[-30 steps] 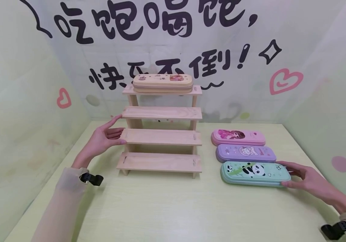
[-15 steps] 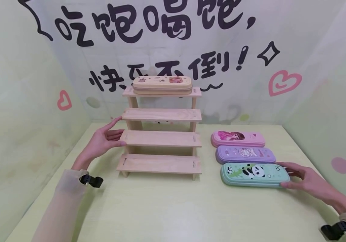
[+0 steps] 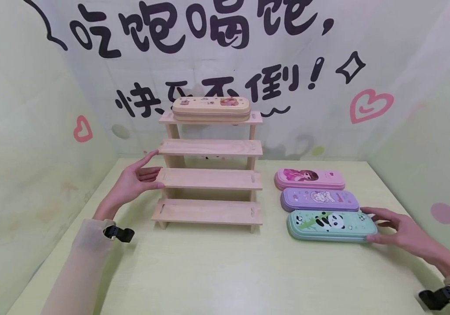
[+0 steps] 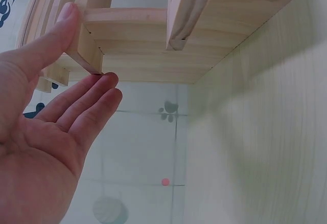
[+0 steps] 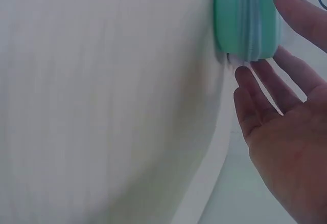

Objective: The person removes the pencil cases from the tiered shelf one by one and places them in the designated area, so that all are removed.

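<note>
My left hand [image 3: 134, 181] rests against the left side of a stepped wooden shelf rack [image 3: 209, 178]. In the left wrist view the thumb touches the edge of a board [image 4: 94, 35], and fairly straight fingers [image 4: 84, 104] reach its lower corner. My right hand [image 3: 402, 232] holds the right end of a mint-green panda pencil case [image 3: 329, 225], thumb at the front and index finger at the back. The right wrist view shows the zipped end of this case [image 5: 245, 19] between thumb and fingers. A cream pencil case [image 3: 211, 109] lies on the rack's top board.
Behind the green case lie a purple pencil case [image 3: 319, 199] and a pink one [image 3: 309, 178], lined up in a row. Light table [image 3: 225, 271] extends in front of the rack. A printed cloth wall [image 3: 307, 109] closes off the back, with pale walls on both sides.
My right hand's fingers have shifted and spread slightly at the green case's end, and the wrist has moved a little right. The left hand, rack and cases keep their places.
</note>
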`<move>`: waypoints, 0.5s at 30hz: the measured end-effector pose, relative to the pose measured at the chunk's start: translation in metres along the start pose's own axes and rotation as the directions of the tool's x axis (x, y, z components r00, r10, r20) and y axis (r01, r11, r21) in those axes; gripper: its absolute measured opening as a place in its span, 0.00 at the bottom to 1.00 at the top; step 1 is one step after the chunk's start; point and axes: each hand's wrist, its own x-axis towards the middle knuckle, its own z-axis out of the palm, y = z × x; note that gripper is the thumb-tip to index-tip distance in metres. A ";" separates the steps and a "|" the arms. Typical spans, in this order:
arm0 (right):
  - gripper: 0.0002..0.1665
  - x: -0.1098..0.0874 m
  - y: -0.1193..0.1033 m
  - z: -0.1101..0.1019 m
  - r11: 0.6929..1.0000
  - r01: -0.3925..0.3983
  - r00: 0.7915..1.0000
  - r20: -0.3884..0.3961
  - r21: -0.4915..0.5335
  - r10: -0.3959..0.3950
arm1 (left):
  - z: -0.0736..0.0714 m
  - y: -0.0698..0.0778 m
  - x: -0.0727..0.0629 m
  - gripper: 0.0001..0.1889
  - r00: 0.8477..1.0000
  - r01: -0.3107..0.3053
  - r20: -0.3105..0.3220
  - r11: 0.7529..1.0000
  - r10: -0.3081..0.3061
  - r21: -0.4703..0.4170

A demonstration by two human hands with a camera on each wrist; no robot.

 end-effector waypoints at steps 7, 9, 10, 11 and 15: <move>0.41 0.009 -0.021 -0.010 0.998 0.058 0.997 -0.049 -0.027 -0.059 | -0.001 0.002 0.001 0.54 1.000 -0.006 -0.002 1.000 0.006 -0.002; 0.40 0.016 -0.029 -0.012 0.997 0.068 0.996 -0.062 -0.043 -0.070 | -0.001 0.002 0.001 0.54 1.000 -0.012 -0.001 1.000 0.012 -0.003; 0.40 0.020 -0.034 -0.012 0.996 0.065 0.995 -0.068 -0.053 -0.068 | -0.001 0.002 0.001 0.54 1.000 -0.015 -0.002 1.000 0.015 -0.005; 0.40 0.023 -0.039 -0.013 0.996 0.068 0.995 -0.071 -0.061 -0.072 | -0.001 0.002 0.000 0.54 1.000 -0.017 -0.002 1.000 0.017 -0.005; 0.39 0.038 -0.058 -0.010 0.993 0.082 0.993 -0.077 -0.085 -0.088 | 0.000 0.003 0.000 0.54 1.000 -0.018 -0.001 1.000 0.018 -0.007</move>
